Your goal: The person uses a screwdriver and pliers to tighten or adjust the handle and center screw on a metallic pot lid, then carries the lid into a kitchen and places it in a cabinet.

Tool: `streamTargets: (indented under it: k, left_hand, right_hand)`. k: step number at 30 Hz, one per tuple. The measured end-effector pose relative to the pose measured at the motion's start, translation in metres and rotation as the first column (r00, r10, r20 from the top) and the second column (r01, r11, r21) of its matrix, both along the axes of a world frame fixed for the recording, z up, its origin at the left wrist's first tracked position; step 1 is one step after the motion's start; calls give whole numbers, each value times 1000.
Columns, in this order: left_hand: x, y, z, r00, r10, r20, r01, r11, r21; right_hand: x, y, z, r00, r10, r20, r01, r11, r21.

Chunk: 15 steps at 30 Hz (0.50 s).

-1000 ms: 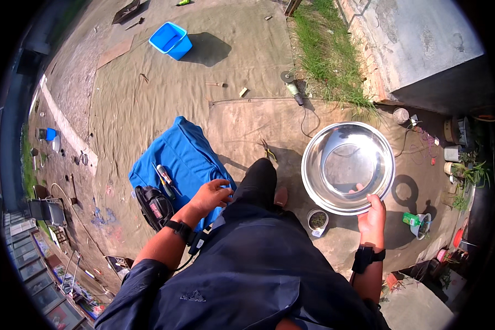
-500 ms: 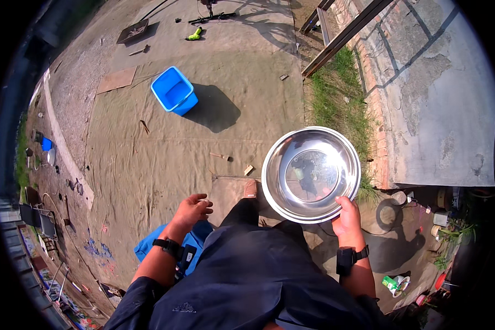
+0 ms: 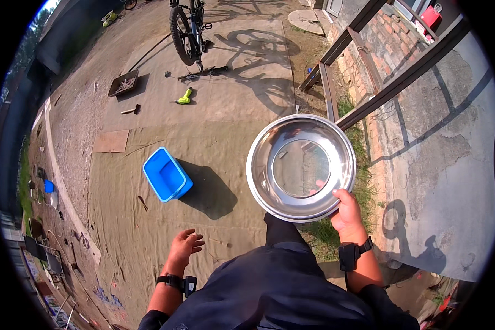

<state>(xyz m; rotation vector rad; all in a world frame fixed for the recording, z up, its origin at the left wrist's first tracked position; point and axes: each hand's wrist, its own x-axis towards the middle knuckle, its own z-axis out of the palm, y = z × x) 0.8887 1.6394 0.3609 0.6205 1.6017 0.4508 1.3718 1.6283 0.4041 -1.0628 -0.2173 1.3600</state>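
Note:
A shiny stainless steel basin (image 3: 261, 170) is held out in front of me on the right, its open side facing up. My right hand (image 3: 346, 213) grips its near right rim, thumb on the inside edge and fingers beneath. Nothing is in my left hand (image 3: 186, 247), which hangs over the ground cloth with its fingers apart. Ahead of that hand stands a blue plastic bucket (image 3: 182, 188) with its mouth showing, casting a shadow to the right.
Farther off lie a yellow-green power tool (image 3: 185, 97), a hammer (image 3: 131, 110) and a shallow metal tray (image 3: 122, 83). Behind them is a bicycle (image 3: 184, 36) with its handlebar on the ground. A brown metal frame (image 3: 363, 110) leans along the wall (image 3: 434, 165) at right.
My view has moved forward, so the bucket and tools appear nearer and more of the bicycle shows. The basin stays in my right hand; my left hand stays empty.

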Motion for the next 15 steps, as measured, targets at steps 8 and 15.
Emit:
streamTargets:
  k: [8,15]
  left_hand:
    - [50,161,7,996,-3,-88,-14,981,-194]
    - [107,397,-38,988,-136,-74,116,967,-227]
  right_hand:
    - [88,238,26,998,-57,-15,58,997,41]
    - [136,466,58,994,-105,-21,107,984,145]
